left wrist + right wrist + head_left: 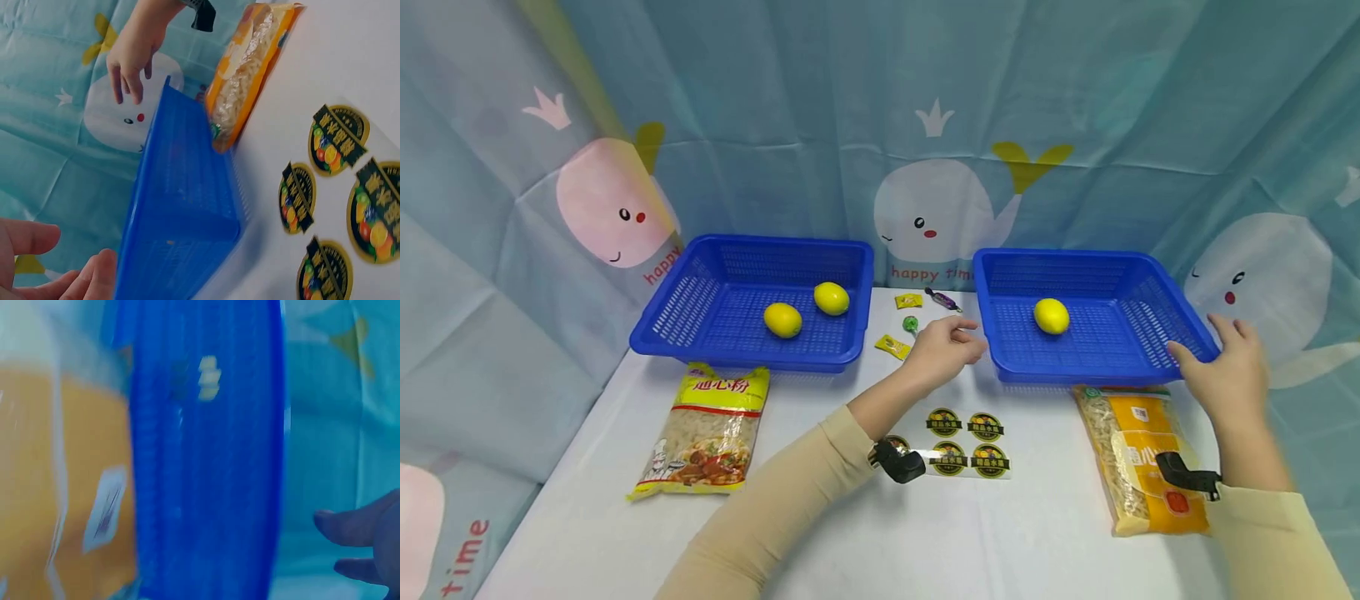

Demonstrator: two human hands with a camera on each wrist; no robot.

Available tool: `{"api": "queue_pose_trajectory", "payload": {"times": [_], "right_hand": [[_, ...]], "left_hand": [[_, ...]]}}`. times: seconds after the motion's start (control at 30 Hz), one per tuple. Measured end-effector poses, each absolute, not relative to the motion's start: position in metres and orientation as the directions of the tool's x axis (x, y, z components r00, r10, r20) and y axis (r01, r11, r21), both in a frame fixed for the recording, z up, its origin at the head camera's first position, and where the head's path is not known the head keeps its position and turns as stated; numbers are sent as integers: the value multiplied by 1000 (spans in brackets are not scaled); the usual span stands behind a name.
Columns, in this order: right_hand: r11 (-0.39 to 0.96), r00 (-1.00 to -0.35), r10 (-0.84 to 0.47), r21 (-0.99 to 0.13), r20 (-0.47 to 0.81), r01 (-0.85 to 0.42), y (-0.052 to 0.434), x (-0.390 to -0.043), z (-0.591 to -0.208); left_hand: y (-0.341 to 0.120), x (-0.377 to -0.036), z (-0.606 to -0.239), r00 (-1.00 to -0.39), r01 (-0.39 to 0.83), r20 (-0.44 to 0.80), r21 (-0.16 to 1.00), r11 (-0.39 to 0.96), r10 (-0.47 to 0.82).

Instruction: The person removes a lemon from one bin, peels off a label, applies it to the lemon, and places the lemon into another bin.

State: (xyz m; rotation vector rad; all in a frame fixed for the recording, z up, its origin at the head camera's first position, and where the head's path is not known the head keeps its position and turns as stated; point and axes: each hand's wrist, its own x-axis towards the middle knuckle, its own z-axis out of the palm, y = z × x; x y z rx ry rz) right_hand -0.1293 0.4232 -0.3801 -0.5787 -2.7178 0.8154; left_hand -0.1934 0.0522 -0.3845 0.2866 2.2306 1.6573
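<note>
Parting thumb and fingers loosely, empty, at the left hand (943, 354), near the centre of the head view, just beside the left rim of the right-hand blue plastic basket (1075, 377); cannot tell about contact there. Spreading thumb and fingers wide, likewise empty, at the right hand (1231, 371), far right of the frame, near the same basket's right rim, with a visible gap in the right wrist view. Showing one lemon (1052, 317) on that basket's floor, right of centre in the frame. Beyond the left fingers, scattering a purple-wrapped candy (942, 299), a green lollipop (911, 324) and two yellow-wrapped candies (892, 346) between the baskets. Below the left hand, showing round fruit stickers (943, 422) at lower centre, partly covered by the left wrist camera (901, 462). Below the right hand, showing an orange pasta bag (1138, 492) at lower right, just in front of the basket. Farther out, at left of centre, showing a left-hand blue basket (745, 358) with two lemons (783, 320) inside and a yellow-topped macaroni bag (707, 433) lying in front.
</note>
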Motion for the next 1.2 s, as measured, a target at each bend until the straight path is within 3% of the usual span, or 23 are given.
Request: {"api": "queue_pose_trajectory", "payload": {"times": [0.37,0.6,0.9,1.2], "right_hand": [[760,-927,267,-649,264,34,330,-135,-356],[662,-953,99,-734,286,-152,271,-142,-356],[532,-984,-86,-828,155,-177,202,-154,-375],[323,-976,-199,-934,89,-151,143,-182,-413]], "left_hand": [[8,-211,-365,-944,7,-91,956,292,319],[-30,-231,-350,-975,7,-66,946,325,214],[-76,-269,-339,-995,-84,-97,904,419,10],[-105,-302,-343,-988,-143,-156,898,416,-3]]}}
